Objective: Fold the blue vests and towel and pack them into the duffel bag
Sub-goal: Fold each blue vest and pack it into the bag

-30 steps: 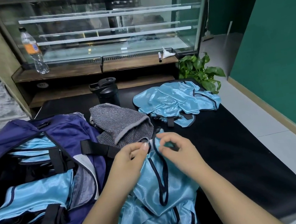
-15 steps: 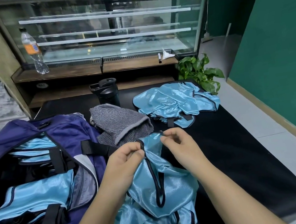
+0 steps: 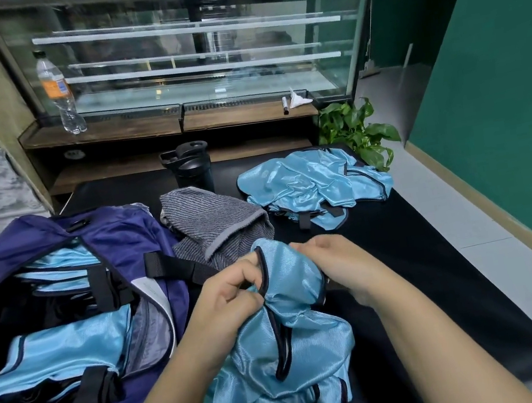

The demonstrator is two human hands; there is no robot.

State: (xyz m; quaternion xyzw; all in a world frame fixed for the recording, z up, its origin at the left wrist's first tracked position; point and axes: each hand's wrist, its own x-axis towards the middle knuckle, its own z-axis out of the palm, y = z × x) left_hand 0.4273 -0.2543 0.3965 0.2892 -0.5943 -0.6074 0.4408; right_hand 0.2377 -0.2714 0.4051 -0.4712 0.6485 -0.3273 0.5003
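The left hand point(image 3: 227, 297) has its grip clenched on the black-trimmed edge of a blue vest point(image 3: 287, 329), fingers curled and pinching the cloth near the middle of the view. The right hand point(image 3: 342, 262) grasps the same vest from the other side, fingers bent down over its top fold. The vest hangs bunched below both hands toward 6 o'clock, over the near edge of the black tabletop point(image 3: 422, 264). At 12 o'clock from the hands lies a grey striped towel point(image 3: 216, 222), touching the duffel bag point(image 3: 117, 230), which fills the 9 o'clock side, unzipped, with folded blue vests point(image 3: 65, 348) inside. At 1 o'clock a loose pile of vests point(image 3: 310, 184) rests on the tabletop. Behind the towel stands a black bottle point(image 3: 192, 167); a green plant point(image 3: 358, 132) sits past the pile.
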